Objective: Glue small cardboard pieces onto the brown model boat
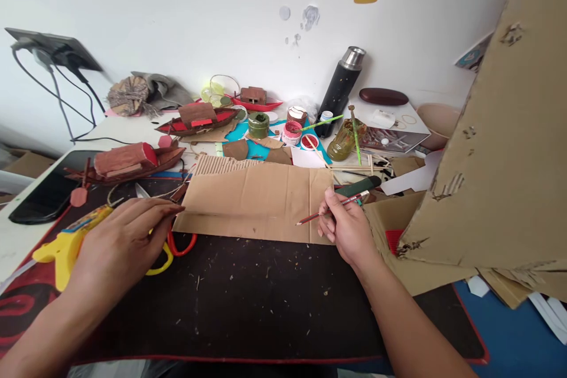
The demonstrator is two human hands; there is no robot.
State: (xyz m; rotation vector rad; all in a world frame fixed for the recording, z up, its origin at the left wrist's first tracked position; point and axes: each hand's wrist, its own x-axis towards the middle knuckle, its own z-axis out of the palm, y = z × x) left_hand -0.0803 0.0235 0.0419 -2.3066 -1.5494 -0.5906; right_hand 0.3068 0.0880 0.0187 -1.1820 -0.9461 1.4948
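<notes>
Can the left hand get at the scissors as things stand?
Probably yes. The left hand lies flat right over the scissors, whose red and yellow handles show just beside its fingers, with nothing between them on the dark mat.

Our left hand (121,242) lies flat, palm down, fingers extended; our right hand (348,227) is curled in a writing grip.

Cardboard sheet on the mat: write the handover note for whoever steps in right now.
Left hand: open, flat on the scissors, fingertips at the left edge of the cardboard sheet.
Right hand: holds a red pencil, tip over the sheet's right part.
The sheet lies flat on the dark mat, yellow glue gun far left.
Done: sheet laid out, folds visible.
Left: no pencil mark or cut visible yet.
</notes>
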